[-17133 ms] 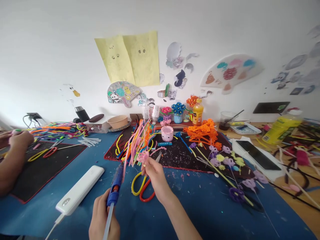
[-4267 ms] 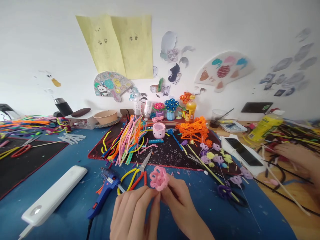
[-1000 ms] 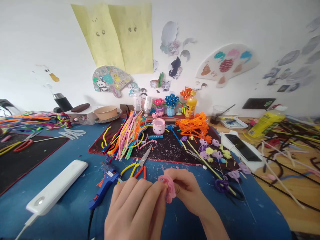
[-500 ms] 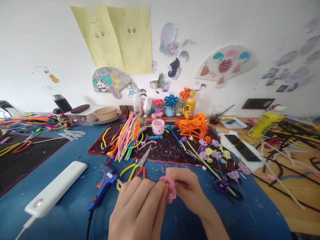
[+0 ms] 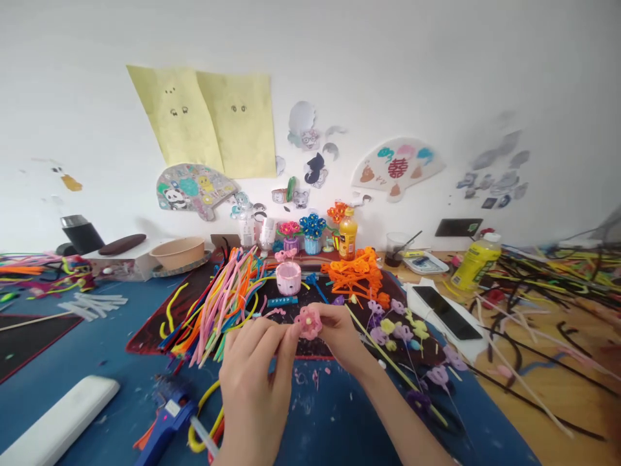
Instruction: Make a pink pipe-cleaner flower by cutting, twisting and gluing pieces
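Note:
A pink pipe-cleaner flower point(image 5: 310, 322) with a small pale-yellow centre faces me, held up between both hands above the dark mat. My left hand point(image 5: 257, 362) pinches its left edge with thumb and forefinger. Behind the petals on the right, my right hand point(image 5: 342, 333) is closed on the flower, and its fingertips are partly hidden. A small pink pot point(image 5: 288, 278) stands on the mat just beyond the hands. Left of my left hand lie a blue glue gun point(image 5: 167, 424) and scissors with yellow and red handles point(image 5: 195, 432), mostly covered by that hand.
Bundled coloured pipe cleaners point(image 5: 223, 298) lie left on the mat. Orange pipe-cleaner flowers point(image 5: 356, 275) and purple flowers point(image 5: 402, 332) lie right. A phone point(image 5: 447, 312), a yellow bottle point(image 5: 476, 262), a juice bottle point(image 5: 348, 236) and a white power bank point(image 5: 63, 421) surround the workspace.
My hands have lifted the pink flower away from me, and its front has turned to face me. The view has tilted upward, showing more wall.

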Demonstrator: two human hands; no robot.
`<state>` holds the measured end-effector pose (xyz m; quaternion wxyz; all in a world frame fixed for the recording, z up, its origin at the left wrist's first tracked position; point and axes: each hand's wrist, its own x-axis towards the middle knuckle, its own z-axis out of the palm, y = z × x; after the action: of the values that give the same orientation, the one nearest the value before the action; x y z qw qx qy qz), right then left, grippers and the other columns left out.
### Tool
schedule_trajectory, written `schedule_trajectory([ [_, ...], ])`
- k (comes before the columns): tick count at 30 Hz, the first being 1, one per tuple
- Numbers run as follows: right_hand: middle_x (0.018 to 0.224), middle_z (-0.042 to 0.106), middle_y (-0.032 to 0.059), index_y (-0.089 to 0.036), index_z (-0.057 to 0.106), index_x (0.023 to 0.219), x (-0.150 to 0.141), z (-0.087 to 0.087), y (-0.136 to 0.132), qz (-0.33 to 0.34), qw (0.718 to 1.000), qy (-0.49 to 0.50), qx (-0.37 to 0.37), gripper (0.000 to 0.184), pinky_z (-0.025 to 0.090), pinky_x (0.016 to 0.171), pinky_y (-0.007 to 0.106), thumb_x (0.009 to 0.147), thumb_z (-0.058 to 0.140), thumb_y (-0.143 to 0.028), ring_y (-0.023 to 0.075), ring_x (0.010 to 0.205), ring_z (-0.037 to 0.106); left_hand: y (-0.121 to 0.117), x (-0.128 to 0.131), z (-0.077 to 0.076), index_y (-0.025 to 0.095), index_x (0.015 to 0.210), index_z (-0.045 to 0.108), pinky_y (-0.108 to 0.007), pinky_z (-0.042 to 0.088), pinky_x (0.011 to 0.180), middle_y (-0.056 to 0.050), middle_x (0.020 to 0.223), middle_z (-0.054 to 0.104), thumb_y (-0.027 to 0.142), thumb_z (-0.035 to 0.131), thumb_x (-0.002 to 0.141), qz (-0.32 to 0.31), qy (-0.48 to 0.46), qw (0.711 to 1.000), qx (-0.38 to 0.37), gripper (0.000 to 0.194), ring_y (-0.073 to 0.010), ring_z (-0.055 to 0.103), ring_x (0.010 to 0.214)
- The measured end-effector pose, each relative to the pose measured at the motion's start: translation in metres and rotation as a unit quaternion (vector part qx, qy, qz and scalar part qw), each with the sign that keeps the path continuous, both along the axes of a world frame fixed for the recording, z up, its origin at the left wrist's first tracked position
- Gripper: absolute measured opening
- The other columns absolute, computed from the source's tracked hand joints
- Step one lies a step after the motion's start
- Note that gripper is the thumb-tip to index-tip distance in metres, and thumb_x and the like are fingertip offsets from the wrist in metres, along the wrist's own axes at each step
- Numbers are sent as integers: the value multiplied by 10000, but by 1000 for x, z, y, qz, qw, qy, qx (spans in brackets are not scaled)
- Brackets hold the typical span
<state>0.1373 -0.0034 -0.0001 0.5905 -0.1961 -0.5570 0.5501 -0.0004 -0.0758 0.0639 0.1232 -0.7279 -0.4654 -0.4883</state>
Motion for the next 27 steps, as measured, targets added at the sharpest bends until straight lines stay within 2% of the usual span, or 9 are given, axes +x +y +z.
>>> schedule_trajectory([
  [2,636,597,-2,-177,727,678,0,-3,13,-21,1000,10,-3,242,441,643,264,688,806,-406,144,635,510,15,3,-7,214,779,597,-272,408,663,17,735,607,206,579,888,3,-16,1000,-13,111,-127,550,680],
  [4,657,629,9,-186,744,697,1,-8,21,-38,999,21,-7,231,447,646,274,680,806,-408,153,640,524,25,4,-13,222,886,609,-273,430,664,2,801,613,246,608,869,0,-43,998,-46,29,-142,557,716],
  [8,669,665,27,-197,764,717,5,-14,23,-51,998,32,-18,198,457,639,283,687,797,-391,164,635,547,37,2,-23,247,1125,571,-270,475,663,-6,886,619,269,671,820,-65,-61,989,-122,322,-147,569,726],
  [11,675,677,38,-194,768,709,8,-15,21,-52,998,35,-21,173,462,644,287,704,784,-366,169,641,560,40,1,-28,284,1174,565,-294,488,715,-11,968,642,249,705,790,-107,-41,981,-154,410,-160,593,780],
  [13,678,676,42,-188,767,718,9,-15,20,-42,998,32,-21,194,462,638,286,707,778,-381,170,638,559,40,1,-29,293,1179,569,-307,487,732,-19,986,648,281,706,793,-112,-30,980,-162,410,-170,601,801],
  [17,635,637,31,-175,734,655,10,-14,17,-24,999,18,-24,263,451,610,282,708,771,-429,159,604,519,38,1,-27,268,1139,595,-313,475,717,-27,945,665,342,677,820,-89,-17,988,-129,337,-167,601,760],
  [23,562,517,-5,-160,653,563,10,-4,11,-53,998,-44,3,378,400,553,259,722,743,-491,125,555,405,35,4,-21,232,1040,635,-291,455,670,-7,830,683,324,668,829,-59,7,996,-69,233,-152,602,692],
  [27,536,462,-20,-157,616,532,11,5,8,-67,995,-72,24,406,378,528,248,733,727,-492,114,539,361,35,4,-20,225,1012,635,-299,445,708,-15,886,693,290,670,831,-49,17,998,-36,195,-163,625,765],
])
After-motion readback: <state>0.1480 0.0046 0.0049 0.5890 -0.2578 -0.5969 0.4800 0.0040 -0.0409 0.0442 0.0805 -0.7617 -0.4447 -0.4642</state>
